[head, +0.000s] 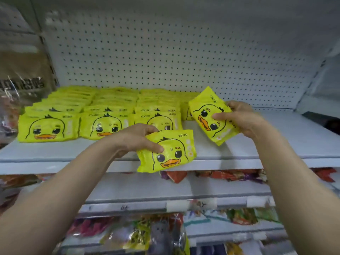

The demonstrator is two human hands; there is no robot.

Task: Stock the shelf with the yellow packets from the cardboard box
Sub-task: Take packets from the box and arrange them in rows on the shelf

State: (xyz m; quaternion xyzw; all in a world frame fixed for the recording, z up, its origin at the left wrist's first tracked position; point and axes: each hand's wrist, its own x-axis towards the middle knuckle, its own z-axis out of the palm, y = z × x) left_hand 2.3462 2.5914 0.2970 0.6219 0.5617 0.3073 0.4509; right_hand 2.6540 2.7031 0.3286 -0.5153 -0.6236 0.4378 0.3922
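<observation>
Both hands hold one yellow duck packet each, the left hand (136,138) near the shelf (276,137) front edge and the right hand (239,118) tilting its packet (211,115) toward the unfinished fourth row (184,109), probably to fill it.

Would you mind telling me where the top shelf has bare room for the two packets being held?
The shelf is bare on its right side, from the fourth, short row of packets to the right-hand upright, and in a strip along the front edge. The left half is crowded with three full rows. The left hand and right hand each grip one packet.
</observation>
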